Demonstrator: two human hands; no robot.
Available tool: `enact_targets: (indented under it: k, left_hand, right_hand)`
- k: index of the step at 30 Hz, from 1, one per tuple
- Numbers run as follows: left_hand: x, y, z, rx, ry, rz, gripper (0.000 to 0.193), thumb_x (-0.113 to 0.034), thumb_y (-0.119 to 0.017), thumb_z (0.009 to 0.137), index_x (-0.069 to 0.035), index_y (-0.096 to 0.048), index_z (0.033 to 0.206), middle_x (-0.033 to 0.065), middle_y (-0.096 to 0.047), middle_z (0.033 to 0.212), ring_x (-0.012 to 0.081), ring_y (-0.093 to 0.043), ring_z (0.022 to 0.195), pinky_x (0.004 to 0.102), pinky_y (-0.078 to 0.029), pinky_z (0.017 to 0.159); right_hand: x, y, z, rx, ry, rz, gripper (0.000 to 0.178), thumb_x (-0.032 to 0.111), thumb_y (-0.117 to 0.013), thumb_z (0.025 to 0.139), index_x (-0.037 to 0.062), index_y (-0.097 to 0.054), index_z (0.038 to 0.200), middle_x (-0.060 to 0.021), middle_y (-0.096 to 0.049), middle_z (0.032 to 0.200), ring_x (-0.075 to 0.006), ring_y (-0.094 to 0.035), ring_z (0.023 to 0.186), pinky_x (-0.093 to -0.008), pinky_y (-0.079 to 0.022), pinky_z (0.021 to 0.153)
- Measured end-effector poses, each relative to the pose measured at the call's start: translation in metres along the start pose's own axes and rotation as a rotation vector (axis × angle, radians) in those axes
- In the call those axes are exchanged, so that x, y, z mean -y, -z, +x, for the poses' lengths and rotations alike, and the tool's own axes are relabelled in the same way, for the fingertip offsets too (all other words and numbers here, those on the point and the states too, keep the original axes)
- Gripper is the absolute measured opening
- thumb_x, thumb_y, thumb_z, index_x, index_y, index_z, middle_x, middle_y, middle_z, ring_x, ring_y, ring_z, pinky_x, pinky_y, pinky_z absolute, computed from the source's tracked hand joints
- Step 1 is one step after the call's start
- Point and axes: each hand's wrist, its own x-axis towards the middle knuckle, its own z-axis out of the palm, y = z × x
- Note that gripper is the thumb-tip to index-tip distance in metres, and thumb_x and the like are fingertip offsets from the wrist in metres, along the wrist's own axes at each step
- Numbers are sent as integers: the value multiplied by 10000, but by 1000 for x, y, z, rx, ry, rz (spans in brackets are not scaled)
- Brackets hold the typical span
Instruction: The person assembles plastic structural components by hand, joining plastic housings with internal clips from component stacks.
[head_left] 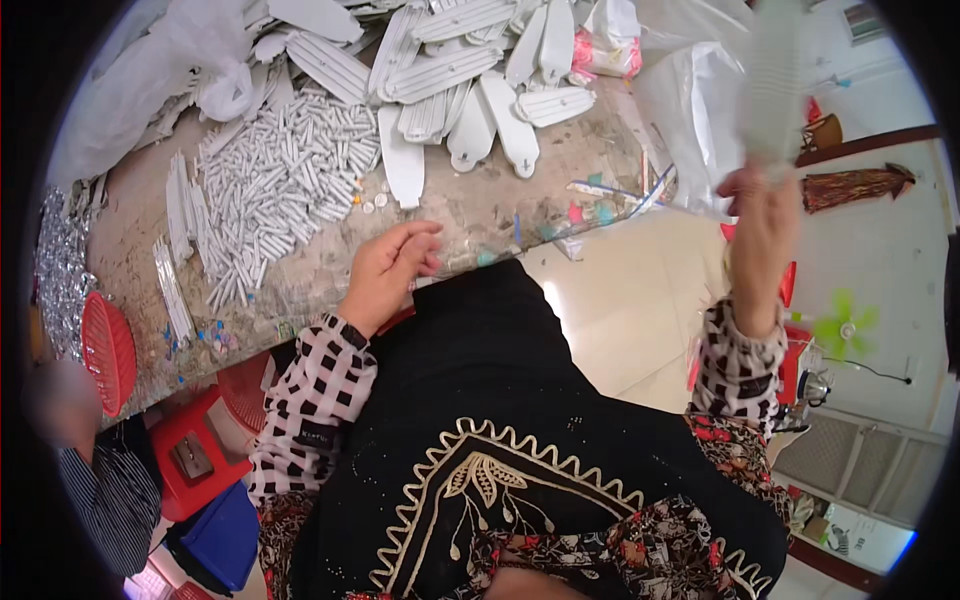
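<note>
My right hand (765, 212) is raised off the table's right side, its fingers closed on the lower end of a long, flat white piece (772, 85). That piece is smeared by motion and looks pale and see-through. At the table's near edge is my left hand (392, 268), its fingers loosely bent and a little apart, with nothing visible in them. Beyond it lies a heap of small white rolled sticks (290, 165). Flat white pieces with rounded ends (510, 125) are piled farther back, some with ridges.
The worn wooden table (470, 205) carries plastic bags (215, 65) and thin strips (172, 290). A red basket (108, 355) sits at its left edge. Below are a red stool (195, 455) and another person's striped clothing (110, 500). A green fan (848, 328) stands right.
</note>
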Motion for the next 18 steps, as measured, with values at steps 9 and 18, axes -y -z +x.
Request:
enact_targets:
  k: [9, 18]
  left_hand:
    - [-8, -7, 8, -51, -117, 77, 272, -192, -524, 980, 24, -617, 1115, 65, -651, 841, 103, -624, 743, 235, -502, 679]
    - [-3, -4, -10, -36, -117, 83, 238, -147, -535, 967, 28, -614, 1108, 67, -648, 829, 99, -620, 713, 241, -523, 669]
  right_hand:
    - [-87, -42, -30, 476, -137, -445, 261, 275, -511, 955, 35, -548, 860, -45, -596, 632, -152, -540, 564, -313, -435, 552]
    - [-42, 14, 116, 426, -451, 114, 278, 298, -526, 918, 77, -560, 753, -17, -553, 664, -100, -486, 576, -241, -401, 546]
